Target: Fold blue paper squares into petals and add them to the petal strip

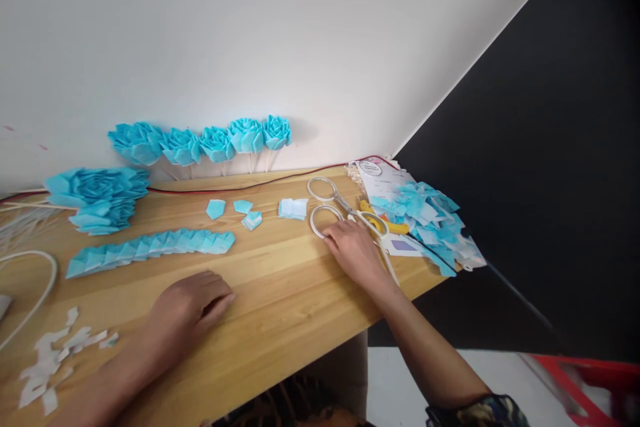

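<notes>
My left hand (193, 303) rests on the wooden table with its fingers curled in; nothing shows in it. On the right, my right hand (354, 252) has its fingers at the lower ring of the scissors (327, 207), which have white loop handles and metal shanks. A second white-handled tool (376, 222) lies just beyond those fingers. To the left of the scissors is a small stack of pale blue paper squares (293, 208). Several folded blue paper petals (216, 209) lie further left. A long overlapping row of folded blue petals (150, 248) stretches behind my left hand.
Several blue paper flowers on sticks (247, 136) lean against the white wall; more flowers (103, 193) lie at left. White scraps (55, 360) litter the front left. Loose blue pieces (425, 213) and yellow-handled pliers (395, 227) sit at right. A red-black wire (240, 185) runs along the back.
</notes>
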The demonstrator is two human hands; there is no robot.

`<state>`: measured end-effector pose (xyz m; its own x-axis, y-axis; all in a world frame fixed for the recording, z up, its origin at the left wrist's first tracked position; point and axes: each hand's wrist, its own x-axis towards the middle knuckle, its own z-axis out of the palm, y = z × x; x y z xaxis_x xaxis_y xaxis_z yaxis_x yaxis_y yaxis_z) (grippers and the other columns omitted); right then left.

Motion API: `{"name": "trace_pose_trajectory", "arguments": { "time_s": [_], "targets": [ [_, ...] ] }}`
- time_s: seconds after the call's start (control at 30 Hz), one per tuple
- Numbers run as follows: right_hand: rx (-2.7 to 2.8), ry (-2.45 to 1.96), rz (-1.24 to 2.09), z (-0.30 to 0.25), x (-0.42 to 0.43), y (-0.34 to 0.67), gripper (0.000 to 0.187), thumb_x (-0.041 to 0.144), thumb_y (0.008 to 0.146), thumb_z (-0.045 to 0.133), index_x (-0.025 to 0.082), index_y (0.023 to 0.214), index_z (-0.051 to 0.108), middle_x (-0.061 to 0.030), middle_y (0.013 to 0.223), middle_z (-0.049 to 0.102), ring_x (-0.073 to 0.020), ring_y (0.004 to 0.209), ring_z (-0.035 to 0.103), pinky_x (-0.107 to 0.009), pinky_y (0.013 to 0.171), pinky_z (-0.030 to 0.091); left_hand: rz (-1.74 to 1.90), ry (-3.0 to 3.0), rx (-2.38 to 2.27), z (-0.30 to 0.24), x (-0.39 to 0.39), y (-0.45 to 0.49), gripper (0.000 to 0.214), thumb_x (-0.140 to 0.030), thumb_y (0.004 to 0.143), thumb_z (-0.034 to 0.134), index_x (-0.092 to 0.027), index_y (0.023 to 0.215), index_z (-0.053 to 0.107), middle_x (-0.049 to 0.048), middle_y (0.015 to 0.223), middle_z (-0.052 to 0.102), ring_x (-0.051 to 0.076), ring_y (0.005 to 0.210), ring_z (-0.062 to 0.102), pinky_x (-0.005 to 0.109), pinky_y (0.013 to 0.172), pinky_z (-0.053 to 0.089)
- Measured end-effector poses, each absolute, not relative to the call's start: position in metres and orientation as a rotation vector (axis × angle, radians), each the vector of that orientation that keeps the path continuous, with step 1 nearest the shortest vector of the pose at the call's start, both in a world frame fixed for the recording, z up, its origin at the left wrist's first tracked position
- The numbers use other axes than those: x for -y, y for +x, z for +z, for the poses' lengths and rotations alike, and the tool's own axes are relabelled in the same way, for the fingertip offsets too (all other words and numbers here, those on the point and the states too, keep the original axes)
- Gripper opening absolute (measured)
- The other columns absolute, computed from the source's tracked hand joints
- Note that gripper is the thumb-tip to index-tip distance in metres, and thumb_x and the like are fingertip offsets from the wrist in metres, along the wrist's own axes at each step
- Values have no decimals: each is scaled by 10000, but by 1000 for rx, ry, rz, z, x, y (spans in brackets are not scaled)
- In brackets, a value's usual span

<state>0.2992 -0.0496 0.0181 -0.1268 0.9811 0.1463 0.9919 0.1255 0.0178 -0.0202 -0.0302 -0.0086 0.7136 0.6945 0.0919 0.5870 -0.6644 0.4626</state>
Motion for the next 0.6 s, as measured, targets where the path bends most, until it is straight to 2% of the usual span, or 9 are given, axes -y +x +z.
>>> {"name": "trace_pose_trajectory", "arguments": {
  "time_s": [0.23,0.43,0.6],
  "targets": [
    [2161,-1892,-87,23,56,296,194,253,932,489,208,1054,634,-63,1027,694,-231,939,605,-349,829,414,369,2504,-981,-4,30,-20,354,-339,942,393,-192,681,581,16,683,616,153,647,563,245,605,388],
    [1965,-2165,-228,39,59,361,262,272,921,477,182,1128,610,-104,1036,681,-256,952,613,-333,782,443,387,2518,-975,-4,31,-19,348,-325,939,398,-192,675,583,14,679,619,151,643,562,242,601,379],
    [2039,-2320,-295,31,59,364,356,322,881,547,158,1196,568,-142,1030,673,-276,925,625,-337,749,451,398,2538,-979,-5,31,-19,350,-327,941,394,-194,678,585,13,676,620,148,637,561,238,595,378]
  ]
}}
